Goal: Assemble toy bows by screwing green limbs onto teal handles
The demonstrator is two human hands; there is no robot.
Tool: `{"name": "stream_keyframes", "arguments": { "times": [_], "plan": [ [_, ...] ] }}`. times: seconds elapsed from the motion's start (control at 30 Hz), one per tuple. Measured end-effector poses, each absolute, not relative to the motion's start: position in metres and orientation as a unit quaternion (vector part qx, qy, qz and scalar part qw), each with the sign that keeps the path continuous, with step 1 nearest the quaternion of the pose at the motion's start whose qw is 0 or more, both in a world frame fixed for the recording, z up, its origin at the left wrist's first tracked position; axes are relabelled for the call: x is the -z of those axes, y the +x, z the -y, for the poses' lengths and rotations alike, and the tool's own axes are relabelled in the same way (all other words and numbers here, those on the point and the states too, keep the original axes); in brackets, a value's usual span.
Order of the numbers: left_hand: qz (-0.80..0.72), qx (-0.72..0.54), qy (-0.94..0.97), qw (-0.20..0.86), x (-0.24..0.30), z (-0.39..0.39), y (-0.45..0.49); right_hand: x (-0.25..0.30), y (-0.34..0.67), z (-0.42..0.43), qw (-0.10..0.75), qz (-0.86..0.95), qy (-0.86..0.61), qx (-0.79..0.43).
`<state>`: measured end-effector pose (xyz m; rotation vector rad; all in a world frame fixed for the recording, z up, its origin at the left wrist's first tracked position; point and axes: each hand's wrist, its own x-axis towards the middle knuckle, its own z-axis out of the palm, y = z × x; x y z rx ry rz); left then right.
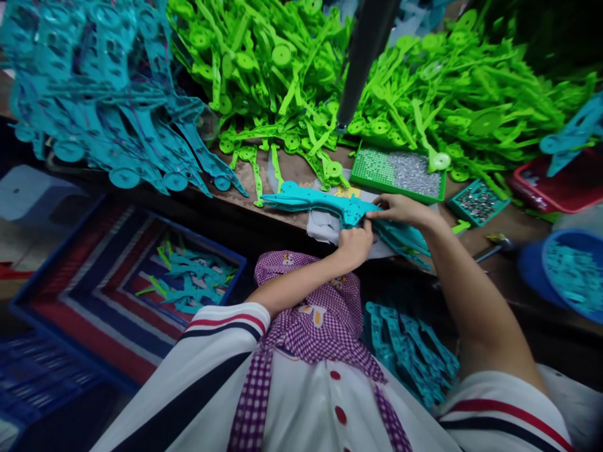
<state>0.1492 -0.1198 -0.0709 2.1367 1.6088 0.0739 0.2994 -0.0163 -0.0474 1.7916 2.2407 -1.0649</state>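
Observation:
A long turquoise plastic part lies across the front edge of the bench, over a folded white cloth. My left hand is closed at its near side, with the index finger pressed up against the part. Thumb and fingers of my right hand pinch at the part's right-hand section; whether a small piece sits between them is hidden. More turquoise plastic extends below my right wrist. Just behind stands a green tray with small silver and pale pieces.
Green plastic parts are heaped along the back, turquoise assemblies at left. A dark vertical tool hangs above the bench. At right are a small screw tray, a hammer, a red basin and a blue bucket.

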Motion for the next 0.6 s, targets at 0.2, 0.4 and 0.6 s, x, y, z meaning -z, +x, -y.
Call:
{"name": "stream_keyframes", "arguments": {
  "times": [0.2, 0.4, 0.6],
  "plan": [
    [-0.582, -0.034, 0.778, 0.236, 0.070, 0.123, 0.147, 0.049, 0.300, 0.016, 0.024, -0.764, 0.565, 0.311],
    [-0.561, -0.019, 0.788, 0.251, 0.066, 0.122, 0.140, 0.051, 0.300, 0.020, 0.011, -0.732, 0.566, 0.379],
    [-0.537, -0.008, 0.807, 0.247, 0.069, 0.118, 0.134, 0.054, 0.301, 0.024, -0.016, -0.719, 0.575, 0.389]
  ]
}}
